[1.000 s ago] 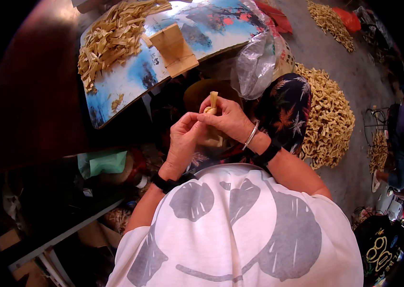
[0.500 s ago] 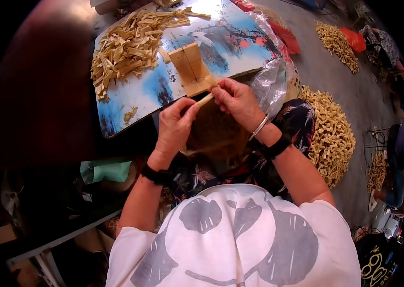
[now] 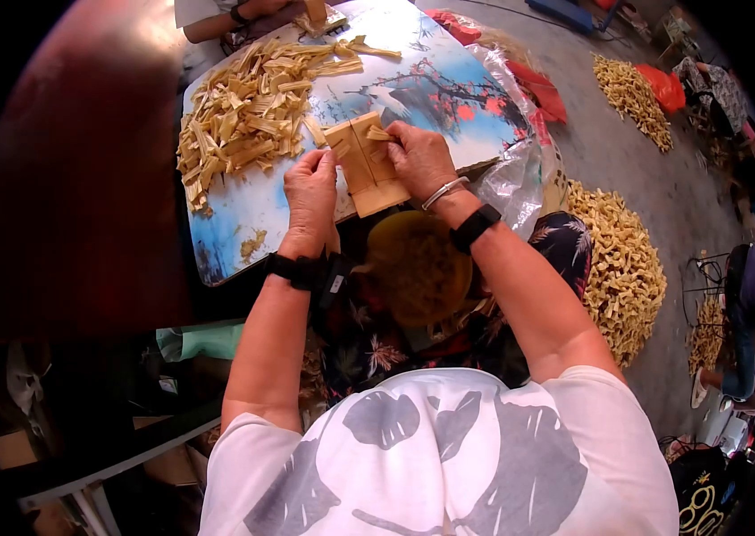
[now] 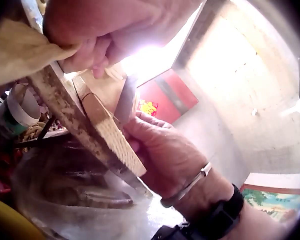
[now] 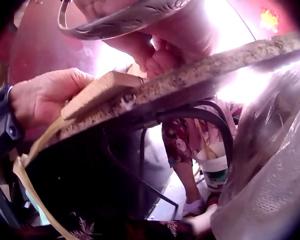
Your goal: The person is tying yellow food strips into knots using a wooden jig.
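An L-shaped wooden stand (image 3: 364, 165) with a dark line down its upright sits at the table's near edge, between my hands. At its left side my left hand (image 3: 310, 192) pinches a pale yellow strip; its long tail (image 5: 37, 150) hangs below the table edge in the right wrist view. My right hand (image 3: 422, 161) is at the stand's right side, fingers curled round a yellow strip whose end (image 3: 379, 134) pokes out toward the upright. Where the strip passes between the hands is hidden. Below the stand, a yellowish round basin (image 3: 418, 268) is between the knees.
A heap of loose yellow strips (image 3: 248, 112) covers the left of the painted table (image 3: 395, 89). Clear plastic (image 3: 516, 183) hangs at its right edge. A large pile of knotted pieces (image 3: 619, 277) lies on the floor to the right. Another person's arm (image 3: 226, 25) is across the table.
Both hands have moved forward from above the lap to the wooden stand, drawing apart to either side of it. The knotted piece seen earlier is gone from the fingers. Another person's arm shows at the top.
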The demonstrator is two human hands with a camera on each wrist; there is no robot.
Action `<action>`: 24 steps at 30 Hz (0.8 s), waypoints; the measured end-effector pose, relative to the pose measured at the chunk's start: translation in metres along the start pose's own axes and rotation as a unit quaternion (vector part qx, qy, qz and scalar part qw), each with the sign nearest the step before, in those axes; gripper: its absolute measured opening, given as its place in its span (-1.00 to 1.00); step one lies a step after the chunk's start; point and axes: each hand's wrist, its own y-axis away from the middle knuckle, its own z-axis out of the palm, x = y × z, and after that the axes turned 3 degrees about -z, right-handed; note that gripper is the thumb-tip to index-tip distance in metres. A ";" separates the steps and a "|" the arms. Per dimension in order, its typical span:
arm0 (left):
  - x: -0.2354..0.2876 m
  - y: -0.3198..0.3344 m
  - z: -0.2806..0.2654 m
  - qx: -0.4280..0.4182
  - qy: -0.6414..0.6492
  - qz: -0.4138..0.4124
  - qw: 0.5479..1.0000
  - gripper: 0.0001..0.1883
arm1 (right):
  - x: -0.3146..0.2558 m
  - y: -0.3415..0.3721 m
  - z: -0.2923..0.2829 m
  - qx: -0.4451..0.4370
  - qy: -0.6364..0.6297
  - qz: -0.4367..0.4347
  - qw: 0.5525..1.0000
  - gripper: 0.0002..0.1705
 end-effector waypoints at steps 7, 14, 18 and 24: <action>0.044 0.068 0.003 -0.098 0.204 -0.072 0.971 -0.83 | -0.025 0.043 -0.044 -0.110 -0.157 0.082 0.978 -0.74; 0.033 0.115 0.005 -0.175 0.268 -0.171 0.932 -0.71 | -0.022 0.113 -0.058 -0.178 -0.101 0.066 0.977 -0.71; 0.014 0.144 0.012 -0.204 0.221 -0.145 0.943 -0.72 | -0.028 0.139 -0.055 -0.154 -0.075 0.059 0.983 -0.65; -0.010 0.182 0.018 -0.165 0.061 -0.156 0.972 -0.74 | -0.055 0.160 -0.049 -0.014 -0.140 0.030 0.990 -0.77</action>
